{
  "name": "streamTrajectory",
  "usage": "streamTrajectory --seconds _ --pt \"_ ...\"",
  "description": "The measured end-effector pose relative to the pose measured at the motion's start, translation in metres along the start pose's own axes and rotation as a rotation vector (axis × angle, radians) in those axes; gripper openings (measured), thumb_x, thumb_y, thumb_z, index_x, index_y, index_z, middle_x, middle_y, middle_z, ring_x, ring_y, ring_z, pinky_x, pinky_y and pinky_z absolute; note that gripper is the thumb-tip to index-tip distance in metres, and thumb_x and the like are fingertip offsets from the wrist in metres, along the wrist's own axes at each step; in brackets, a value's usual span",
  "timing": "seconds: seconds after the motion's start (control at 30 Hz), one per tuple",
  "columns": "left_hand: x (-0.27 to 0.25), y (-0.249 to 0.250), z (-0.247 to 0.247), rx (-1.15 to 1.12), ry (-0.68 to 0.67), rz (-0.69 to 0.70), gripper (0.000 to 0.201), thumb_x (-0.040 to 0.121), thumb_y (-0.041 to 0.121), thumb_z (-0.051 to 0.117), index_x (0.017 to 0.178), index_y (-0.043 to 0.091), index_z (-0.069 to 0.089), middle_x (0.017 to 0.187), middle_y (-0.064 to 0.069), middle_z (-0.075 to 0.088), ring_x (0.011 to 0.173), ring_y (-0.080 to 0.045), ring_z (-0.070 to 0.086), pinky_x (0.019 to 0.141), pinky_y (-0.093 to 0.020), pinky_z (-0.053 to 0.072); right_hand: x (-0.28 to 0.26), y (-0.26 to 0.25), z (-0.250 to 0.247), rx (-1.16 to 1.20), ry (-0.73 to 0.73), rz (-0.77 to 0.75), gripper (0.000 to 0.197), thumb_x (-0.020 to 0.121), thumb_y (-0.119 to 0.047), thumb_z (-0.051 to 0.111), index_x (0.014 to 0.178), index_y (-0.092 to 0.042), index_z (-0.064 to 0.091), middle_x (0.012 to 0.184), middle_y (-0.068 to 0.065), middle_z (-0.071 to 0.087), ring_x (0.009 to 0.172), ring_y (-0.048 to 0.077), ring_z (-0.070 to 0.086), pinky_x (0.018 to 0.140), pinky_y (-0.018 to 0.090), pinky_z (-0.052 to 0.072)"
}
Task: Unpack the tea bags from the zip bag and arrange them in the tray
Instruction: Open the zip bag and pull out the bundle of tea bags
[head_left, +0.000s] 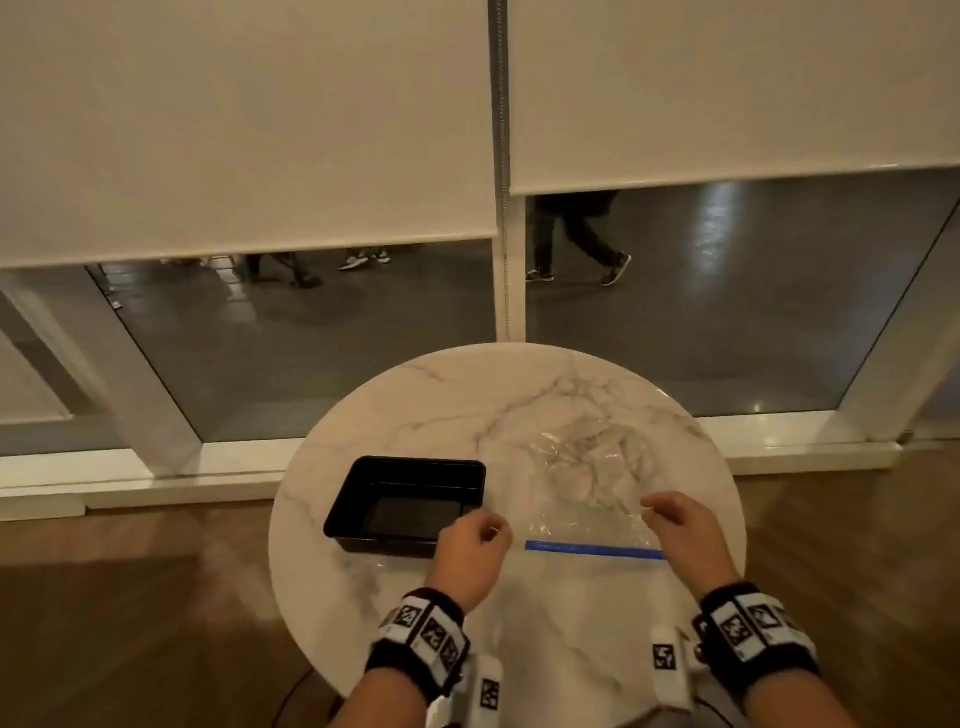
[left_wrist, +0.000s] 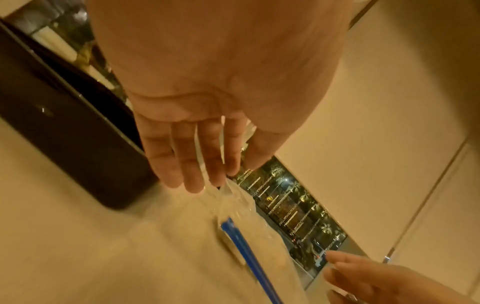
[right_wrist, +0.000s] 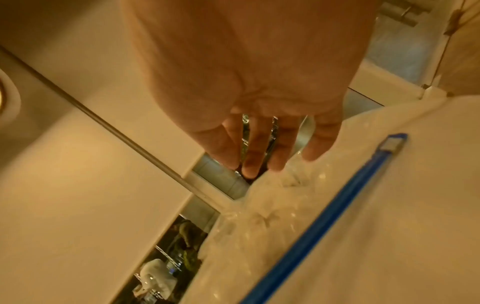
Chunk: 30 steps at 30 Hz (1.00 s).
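A clear zip bag (head_left: 587, 467) with a blue zip strip (head_left: 592, 548) lies on the right half of the round marble table (head_left: 457, 400). Pale tea bags (head_left: 582, 483) show dimly through the plastic. An empty black tray (head_left: 415, 460) sits to its left. My left hand (head_left: 493, 527) is at the bag's near left corner. In the left wrist view this left hand (left_wrist: 233, 172) pinches the plastic just above the zip strip (left_wrist: 241, 242). My right hand (head_left: 647, 509) is at the near right corner, and its thumb and fingertips (right_wrist: 275, 164) meet on the crumpled bag (right_wrist: 259, 216).
The table is small, and its edge drops to a wooden floor (head_left: 130, 597) on all sides. Behind it stands a glass wall with half-lowered blinds (head_left: 234, 130). People's legs (head_left: 576, 239) pass outside the glass. The tray's side (left_wrist: 64, 127) is close to my left hand.
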<state>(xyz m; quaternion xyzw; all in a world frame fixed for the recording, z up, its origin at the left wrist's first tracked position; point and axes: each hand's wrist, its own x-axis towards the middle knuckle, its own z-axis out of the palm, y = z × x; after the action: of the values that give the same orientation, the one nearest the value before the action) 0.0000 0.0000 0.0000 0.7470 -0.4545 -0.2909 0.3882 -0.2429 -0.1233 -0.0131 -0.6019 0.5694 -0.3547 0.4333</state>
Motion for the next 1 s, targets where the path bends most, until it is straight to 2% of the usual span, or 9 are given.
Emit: streamTrajectory --seconds 0.17,0.23,0.3,0.4,0.47,0.57,0.7,0.8,1.0 --pt "0.01 0.004 0.034 -0.089 -0.029 -0.132 0.015 0.093 0.031 0.067 0.105 0.023 0.068 0.098 -0.002 0.073 0.087 -0.016 0.072 0.084 -0.036 0.061 -0.008 0.021 0.015 -0.241 0.258 0.242 0.023 0.086 -0.019 0.067 0.107 -0.029 0.066 0.119 0.012 0.063 0.114 0.038 0.053 0.093 0.04 0.043" --pt "0.012 0.003 0.04 -0.096 -0.025 -0.168 0.008 0.09 0.028 0.069 0.097 0.028 0.066 0.094 -0.003 0.073 0.083 -0.017 0.073 0.081 -0.037 0.062 -0.008 0.027 0.017 -0.179 0.278 0.358 0.034 0.086 -0.021 0.067 0.118 -0.029 0.06 0.127 0.018 0.054 0.113 0.041 0.053 0.095 0.043 0.045" --pt "0.013 0.002 0.043 -0.067 -0.012 -0.184 0.009 0.089 0.022 0.07 0.092 0.029 0.065 0.092 -0.004 0.074 0.082 -0.018 0.073 0.08 -0.036 0.062 -0.005 0.035 0.021 0.006 0.278 0.395 0.038 0.086 -0.016 0.067 0.122 -0.024 0.058 0.123 0.018 0.056 0.105 0.038 0.058 0.095 0.045 0.052" --pt "0.016 0.002 0.042 -0.07 0.008 -0.189 0.011 0.089 0.013 0.069 0.089 0.024 0.067 0.088 -0.005 0.074 0.08 -0.016 0.073 0.077 -0.031 0.062 -0.005 0.038 0.024 0.143 0.296 0.379 0.03 0.083 -0.005 0.064 0.11 -0.019 0.065 0.107 0.016 0.066 0.097 0.034 0.062 0.093 0.049 0.055" --pt "0.016 0.003 0.038 -0.065 0.026 -0.188 0.013 0.089 0.01 0.068 0.088 0.023 0.067 0.089 -0.005 0.074 0.079 -0.015 0.072 0.072 -0.024 0.059 -0.005 0.036 0.022 0.133 0.321 0.363 0.026 0.083 -0.002 0.062 0.103 -0.018 0.068 0.106 0.012 0.066 0.098 0.031 0.06 0.094 0.044 0.053" --pt "0.017 -0.001 0.035 -0.067 0.04 -0.206 0.013 0.089 0.011 0.067 0.089 0.024 0.067 0.091 -0.005 0.074 0.082 -0.015 0.071 0.07 -0.021 0.057 -0.006 0.038 0.016 0.056 0.367 0.335 0.03 0.086 -0.008 0.066 0.114 -0.018 0.064 0.111 0.011 0.061 0.102 0.033 0.059 0.093 0.043 0.051" --pt "0.016 -0.002 0.037 -0.116 0.001 -0.234 0.011 0.088 0.026 0.073 0.095 0.019 0.072 0.088 -0.004 0.075 0.081 -0.017 0.073 0.078 -0.032 0.062 -0.005 0.052 0.009 0.141 0.341 0.386 0.037 0.09 -0.01 0.064 0.126 -0.019 0.058 0.116 0.013 0.058 0.108 0.037 0.058 0.095 0.046 0.05" --pt "0.014 -0.001 0.041 -0.143 -0.004 -0.224 0.011 0.09 0.022 0.072 0.097 0.014 0.073 0.082 -0.005 0.075 0.074 -0.016 0.074 0.07 -0.03 0.062 -0.002 0.058 0.01 0.278 0.335 0.416 0.033 0.089 -0.006 0.062 0.12 -0.019 0.061 0.111 0.014 0.063 0.101 0.037 0.062 0.093 0.048 0.054" --pt "0.015 0.0 0.04 -0.226 0.016 -0.274 0.014 0.097 0.014 0.058 0.09 0.01 0.069 0.087 -0.008 0.069 0.07 -0.017 0.069 0.064 -0.028 0.059 0.001 0.069 0.012 0.386 0.353 0.446 0.048 0.086 -0.012 0.064 0.125 -0.038 0.057 0.108 0.014 0.066 0.096 0.034 0.067 0.089 0.05 0.057"
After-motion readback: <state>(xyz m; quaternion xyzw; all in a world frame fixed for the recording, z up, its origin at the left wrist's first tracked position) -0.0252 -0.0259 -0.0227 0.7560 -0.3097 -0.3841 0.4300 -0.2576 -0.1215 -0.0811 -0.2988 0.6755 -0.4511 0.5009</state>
